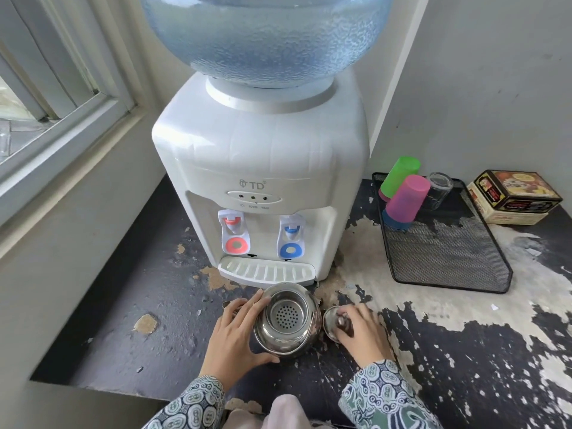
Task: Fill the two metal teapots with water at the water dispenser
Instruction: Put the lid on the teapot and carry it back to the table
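The water bottle point(266, 38) is cut off by the top edge. The left hand point(235, 332) hides the teapot's point(286, 323) left side. The dispenser's point(260, 168) small button labels are unreadable.

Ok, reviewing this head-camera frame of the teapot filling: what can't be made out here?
- Second teapot: not identifiable; only a small metal bit shows behind the left hand.
- Teapot handle and spout: hidden by its own body and both hands.
- Lid: half covered by the right hand.
- Water bottle: top cut off by the frame edge.
- Dispenser lamp labels: too small to read.
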Motion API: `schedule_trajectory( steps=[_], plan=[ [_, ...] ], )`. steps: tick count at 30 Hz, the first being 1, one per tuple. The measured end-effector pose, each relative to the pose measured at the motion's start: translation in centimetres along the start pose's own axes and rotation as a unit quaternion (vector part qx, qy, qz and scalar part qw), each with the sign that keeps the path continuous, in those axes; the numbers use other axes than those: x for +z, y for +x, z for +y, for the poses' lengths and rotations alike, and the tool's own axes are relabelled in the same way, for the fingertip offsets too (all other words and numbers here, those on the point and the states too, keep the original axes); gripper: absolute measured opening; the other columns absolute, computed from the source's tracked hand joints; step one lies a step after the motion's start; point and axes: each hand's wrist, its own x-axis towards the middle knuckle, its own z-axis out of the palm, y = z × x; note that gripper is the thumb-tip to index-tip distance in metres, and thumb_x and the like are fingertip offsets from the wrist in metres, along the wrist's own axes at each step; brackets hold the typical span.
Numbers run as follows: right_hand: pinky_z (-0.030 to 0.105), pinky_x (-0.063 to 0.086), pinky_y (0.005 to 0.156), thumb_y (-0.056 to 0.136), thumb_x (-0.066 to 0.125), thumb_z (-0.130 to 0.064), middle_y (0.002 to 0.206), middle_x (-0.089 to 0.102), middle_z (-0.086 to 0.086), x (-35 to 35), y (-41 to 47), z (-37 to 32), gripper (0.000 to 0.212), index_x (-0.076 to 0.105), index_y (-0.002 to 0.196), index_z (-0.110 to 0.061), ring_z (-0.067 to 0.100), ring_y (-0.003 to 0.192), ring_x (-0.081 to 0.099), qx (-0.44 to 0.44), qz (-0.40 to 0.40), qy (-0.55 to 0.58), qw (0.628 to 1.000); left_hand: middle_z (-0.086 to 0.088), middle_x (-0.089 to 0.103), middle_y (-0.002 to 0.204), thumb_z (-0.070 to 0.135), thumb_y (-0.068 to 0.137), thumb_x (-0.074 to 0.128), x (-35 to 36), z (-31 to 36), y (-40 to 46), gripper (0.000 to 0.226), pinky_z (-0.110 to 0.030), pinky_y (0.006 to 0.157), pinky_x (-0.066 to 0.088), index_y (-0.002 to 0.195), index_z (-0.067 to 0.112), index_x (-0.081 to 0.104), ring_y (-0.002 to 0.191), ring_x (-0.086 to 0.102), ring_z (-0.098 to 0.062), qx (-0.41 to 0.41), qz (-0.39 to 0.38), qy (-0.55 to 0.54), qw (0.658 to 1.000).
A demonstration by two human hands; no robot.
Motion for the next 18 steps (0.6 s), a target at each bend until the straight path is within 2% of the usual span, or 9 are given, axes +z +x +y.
schedule_trajectory(
  steps=[3,7,10,12,15,18],
  plan=[
    [0.041,0.051,0.078,0.076,0.07,-0.02,0.107,0.056,-0.003,0.4,-0.1,0.0,0.024,0.056,0.095,-0.023,0.023,0.098,0.057,0.005,0.02,0.057,0.998,0.016,0.039,0.143,0.07,0.041,0.07,0.1,-0.1,0.0,0.109,-0.037,0.091,0.047,0.136,0.036,0.029,0.117,0.034,-0.013,-0.003,-0.003,0.003,1.0],
    [0.036,0.054,0.068,0.076,0.07,-0.019,0.097,0.054,-0.005,-1.3,0.6,-1.2,0.019,0.06,0.093,-0.021,0.021,0.085,0.059,0.014,0.092,0.118,0.989,0.016,0.038,0.143,0.071,0.041,0.07,0.1,-0.1,-0.1,0.111,-0.037,0.09,0.048,0.137,0.038,0.026,0.118,0.033,-0.012,-0.001,-0.007,0.006,1.0],
    [0.037,0.052,0.073,0.077,0.068,-0.02,0.094,0.051,-0.007,-3.1,1.1,-3.9,0.019,0.061,0.094,-0.018,0.021,0.084,0.057,-0.037,0.154,0.185,0.97,0.016,0.037,0.143,0.071,0.042,0.069,0.1,-0.1,-0.1,0.111,-0.037,0.09,0.049,0.138,0.039,0.023,0.118,0.032,-0.012,0.001,-0.008,0.01,1.0],
    [0.032,0.049,0.076,0.076,0.067,-0.021,0.095,0.053,-0.005,-3.9,0.9,-6.2,0.021,0.062,0.095,-0.014,0.019,0.088,0.055,-0.089,0.142,0.203,0.965,0.015,0.039,0.142,0.072,0.042,0.069,0.0,0.0,-0.1,0.112,-0.037,0.089,0.05,0.138,0.038,0.023,0.117,0.033,-0.012,0.001,-0.01,0.015,1.0],
    [0.023,0.041,0.078,0.073,0.059,-0.034,0.094,0.06,-0.003,-3.5,0.3,-8.9,0.025,0.061,0.093,-0.018,0.014,0.088,0.053,-0.186,0.117,0.129,0.967,0.014,0.041,0.142,0.072,0.041,0.068,-0.1,0.2,-0.2,0.116,-0.035,0.088,0.051,0.14,0.036,0.021,0.116,0.033,-0.012,-0.002,-0.013,0.023,1.0],
    [0.03,0.044,0.077,0.073,0.061,-0.035,0.093,0.061,-0.005,-2.2,-0.3,-9.3,0.022,0.056,0.091,-0.023,0.016,0.086,0.055,-0.229,0.08,0.058,0.968,0.015,0.041,0.141,0.074,0.04,0.067,-0.2,0.4,-0.2,0.121,-0.033,0.084,0.051,0.142,0.031,0.019,0.115,0.035,-0.012,-0.008,-0.015,0.035,0.999]
  ],
)
